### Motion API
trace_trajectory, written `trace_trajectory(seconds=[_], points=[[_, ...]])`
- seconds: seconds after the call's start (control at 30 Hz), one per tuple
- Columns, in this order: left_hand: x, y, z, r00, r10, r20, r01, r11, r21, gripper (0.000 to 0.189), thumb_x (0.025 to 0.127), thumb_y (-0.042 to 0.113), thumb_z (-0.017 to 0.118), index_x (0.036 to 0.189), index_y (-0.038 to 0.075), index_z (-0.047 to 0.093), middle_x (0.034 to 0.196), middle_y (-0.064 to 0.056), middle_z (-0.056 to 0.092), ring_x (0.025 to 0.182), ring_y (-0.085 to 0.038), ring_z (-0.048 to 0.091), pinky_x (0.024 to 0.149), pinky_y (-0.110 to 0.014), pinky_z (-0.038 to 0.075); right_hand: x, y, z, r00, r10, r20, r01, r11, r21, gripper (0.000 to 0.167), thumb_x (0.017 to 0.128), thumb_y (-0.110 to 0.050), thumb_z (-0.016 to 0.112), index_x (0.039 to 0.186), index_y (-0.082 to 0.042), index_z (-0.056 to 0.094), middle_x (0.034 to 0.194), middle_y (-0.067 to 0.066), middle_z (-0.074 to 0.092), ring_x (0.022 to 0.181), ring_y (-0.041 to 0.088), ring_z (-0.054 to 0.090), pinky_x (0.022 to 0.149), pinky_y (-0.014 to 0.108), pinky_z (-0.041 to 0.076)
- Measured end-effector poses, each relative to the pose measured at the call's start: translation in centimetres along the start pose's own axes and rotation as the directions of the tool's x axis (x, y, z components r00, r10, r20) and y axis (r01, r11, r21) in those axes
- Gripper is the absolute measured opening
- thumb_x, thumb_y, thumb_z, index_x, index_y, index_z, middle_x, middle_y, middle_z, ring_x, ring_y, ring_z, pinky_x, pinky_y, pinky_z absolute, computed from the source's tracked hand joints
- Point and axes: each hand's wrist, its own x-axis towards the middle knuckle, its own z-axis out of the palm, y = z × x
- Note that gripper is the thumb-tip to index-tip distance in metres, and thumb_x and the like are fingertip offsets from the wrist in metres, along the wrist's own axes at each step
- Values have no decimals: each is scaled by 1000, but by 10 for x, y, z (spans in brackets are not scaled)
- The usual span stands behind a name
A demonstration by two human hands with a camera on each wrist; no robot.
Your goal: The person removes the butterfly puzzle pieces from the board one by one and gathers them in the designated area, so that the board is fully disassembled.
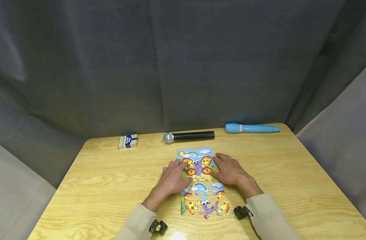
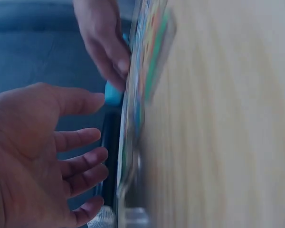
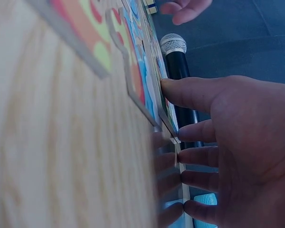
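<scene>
A butterfly picture board (image 1: 193, 153), with a rainbow and a sun, lies flat on the wooden table between both hands. My left hand (image 1: 174, 177) is over its left edge, the thumb and fingers spread and slightly bent; in the left wrist view this hand (image 2: 33, 152) grips nothing. At the board's right edge, my right hand (image 1: 230, 170) rests with thumb and fingers extended. The right wrist view has its thumb and fingertips right at the edge. Just nearer to me lie puzzle pieces (image 1: 201, 188) in a row, then more butterfly pieces (image 1: 208, 207) with small gaps between them.
Along the table's back edge lie a striped box (image 1: 128, 141) with a blue band, a black microphone (image 1: 195, 135) with a silver head, and a light-blue microphone-shaped object (image 1: 252, 128). A dark curtain (image 1: 183, 66) hangs behind the table (image 1: 105, 190).
</scene>
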Motion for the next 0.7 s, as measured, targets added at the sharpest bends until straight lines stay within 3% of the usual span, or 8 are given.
trace_trajectory(seconds=[0.23,0.53,0.7], points=[[7,-17,-4,999,-31,41,32,999,-14,47,89,37,65,133,19,57,128,-2,52,113,-22,45,83,-41,35,-3,-5,0,999,-40,-23,41,999,22,62,92,-39,62,145,-13,44,152,19,35,140,41,32,105,65,28],[8,-18,-2,998,-39,51,38,999,16,50,88,35,67,133,17,57,131,-2,49,116,-22,44,84,-42,35,-4,-21,1,994,-112,-10,112,993,22,54,92,-36,63,141,-20,50,148,11,43,135,33,41,100,62,37],[9,-19,0,998,-53,45,52,998,22,52,87,36,66,134,18,56,131,-2,48,115,-22,43,82,-40,33,-5,-26,0,987,-159,-28,159,987,20,51,91,-34,65,138,-18,54,140,8,50,125,29,48,98,55,41]])
